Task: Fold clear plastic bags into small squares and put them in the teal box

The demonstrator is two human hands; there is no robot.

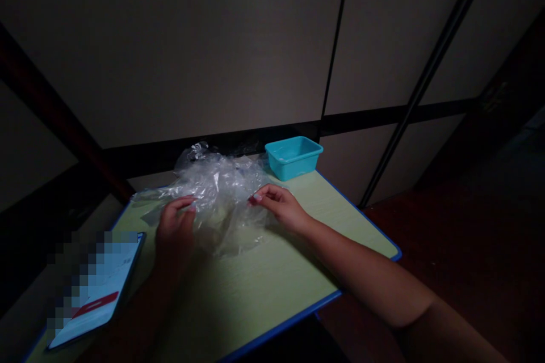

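Observation:
Crumpled clear plastic bags (221, 181) lie in a loose heap on the pale green table (264, 289). On the heap's left side, my left hand (176, 227) has thumb and fingertips closed on the edge of the plastic. From the right, my right hand (279, 204) pinches another part of it between thumb and forefinger. The plastic spreads between both hands and behind them. Through its lower part a pale yellowish patch shows, too unclear to name.
A turquoise plastic basket (294, 159) stands at the table's back edge, right of the heap. A lit tablet (100, 289), partly blurred out, lies at the left edge. Panelled cabinet doors (213, 51) rise behind the table.

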